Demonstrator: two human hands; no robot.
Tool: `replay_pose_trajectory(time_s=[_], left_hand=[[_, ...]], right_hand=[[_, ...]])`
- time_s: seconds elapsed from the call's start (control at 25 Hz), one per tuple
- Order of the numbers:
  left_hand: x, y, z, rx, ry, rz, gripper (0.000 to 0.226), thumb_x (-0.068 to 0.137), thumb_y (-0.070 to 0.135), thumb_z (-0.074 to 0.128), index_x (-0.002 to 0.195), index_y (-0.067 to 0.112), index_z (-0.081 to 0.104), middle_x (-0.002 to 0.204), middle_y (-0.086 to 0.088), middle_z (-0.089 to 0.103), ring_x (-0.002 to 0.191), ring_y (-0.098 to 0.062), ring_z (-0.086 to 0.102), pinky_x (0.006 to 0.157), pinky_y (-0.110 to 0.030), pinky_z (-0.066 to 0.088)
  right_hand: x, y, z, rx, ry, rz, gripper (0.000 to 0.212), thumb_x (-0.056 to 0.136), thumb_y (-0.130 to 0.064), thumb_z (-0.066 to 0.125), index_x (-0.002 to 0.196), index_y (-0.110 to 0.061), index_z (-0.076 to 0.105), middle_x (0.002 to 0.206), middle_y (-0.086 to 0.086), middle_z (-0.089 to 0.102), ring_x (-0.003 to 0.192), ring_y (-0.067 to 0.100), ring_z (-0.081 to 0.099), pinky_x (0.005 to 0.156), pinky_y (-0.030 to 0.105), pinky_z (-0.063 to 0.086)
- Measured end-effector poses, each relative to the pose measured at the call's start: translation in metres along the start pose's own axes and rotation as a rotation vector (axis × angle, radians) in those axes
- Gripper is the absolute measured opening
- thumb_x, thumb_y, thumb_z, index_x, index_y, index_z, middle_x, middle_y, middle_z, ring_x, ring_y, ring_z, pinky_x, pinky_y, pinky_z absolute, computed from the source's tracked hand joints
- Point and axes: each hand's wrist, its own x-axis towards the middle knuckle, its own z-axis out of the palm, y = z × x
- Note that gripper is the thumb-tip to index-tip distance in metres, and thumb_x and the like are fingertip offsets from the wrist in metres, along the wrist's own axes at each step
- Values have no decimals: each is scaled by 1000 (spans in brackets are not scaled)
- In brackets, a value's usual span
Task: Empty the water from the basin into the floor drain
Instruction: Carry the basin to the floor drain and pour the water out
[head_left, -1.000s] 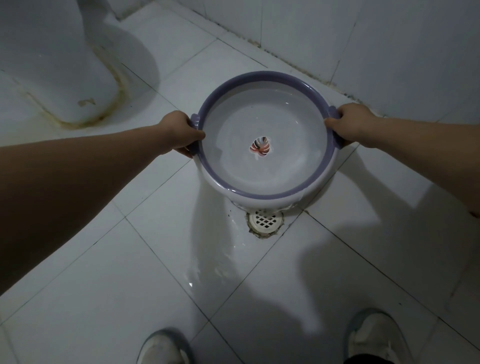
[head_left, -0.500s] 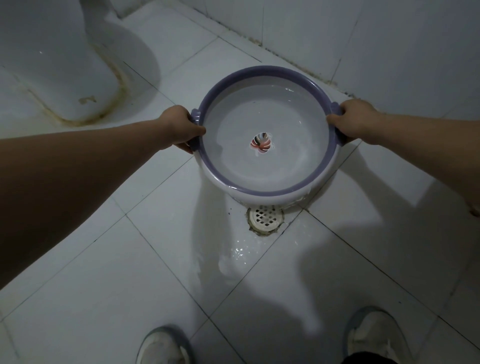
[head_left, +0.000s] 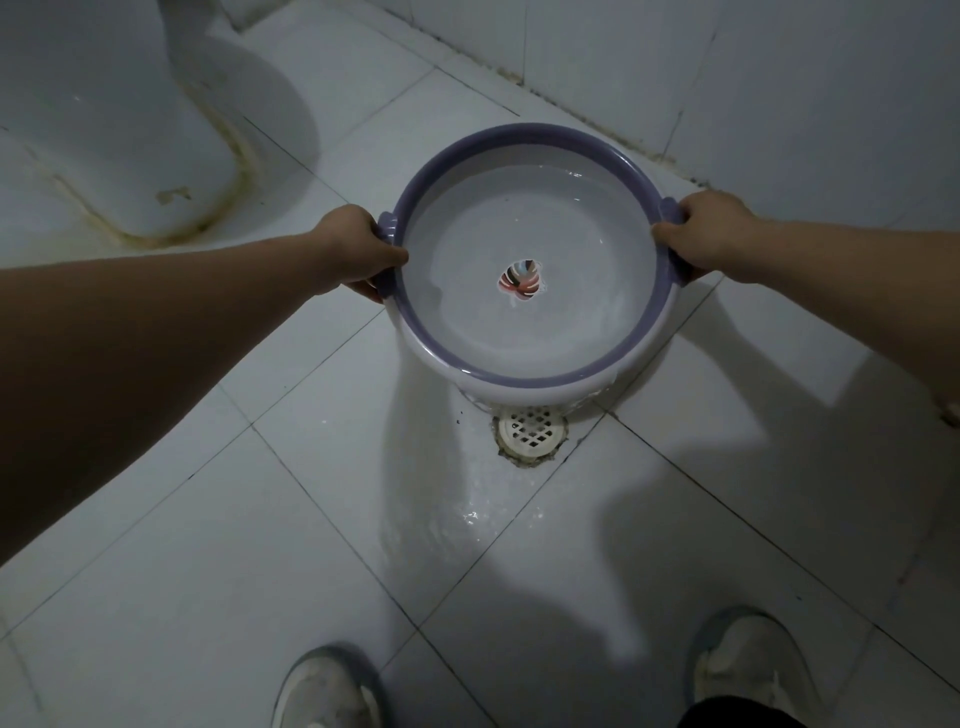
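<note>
A round white basin with a purple rim (head_left: 535, 376) is tilted toward me, a little water pooled inside around a striped leaf decal. My left hand (head_left: 358, 252) grips its left handle and my right hand (head_left: 698, 234) grips its right handle. Just below the basin's near edge sits the round white floor drain (head_left: 532, 428), its far edge hidden by the basin. Water spreads over the tile (head_left: 467, 514) in front of and beside the drain.
A toilet base (head_left: 130, 145) with stained sealant stands at the back left. The tiled wall (head_left: 779, 78) runs close behind the basin. My two shoes (head_left: 324, 691) (head_left: 748, 670) stand on the tiles at the bottom of the view.
The basin has stayed tilted over the drain in both hands, shifting slightly. The wet patch on the floor in front of the drain has spread toward me.
</note>
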Motion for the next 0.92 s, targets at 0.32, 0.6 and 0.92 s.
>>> replay_pose_trajectory(time_s=[0.32,0.6,0.92], left_hand=[[-5,2,0,7,5,6,33,91,16,66,117,-1,58,100,-17,67,74,-26,70,62,-35,58],[-7,3,1,2,1,14,33,91,15,65,118,-2,57,103,-19,67,76,-28,69,65,-36,57],[-7,3,2,13,4,13,33,91,15,65,120,-1,57,105,-18,67,76,-27,70,61,-34,57]], right_hand=[[-2,-1,-1,56,-18,12,24,96,-26,50,92,-3,56,68,10,57,51,24,58,33,17,42],[-1,1,0,80,-28,0,21,95,-23,50,94,-3,55,70,12,57,53,26,59,35,22,48],[1,3,1,47,-22,-11,23,95,-25,50,94,-2,56,78,17,62,58,29,62,53,30,52]])
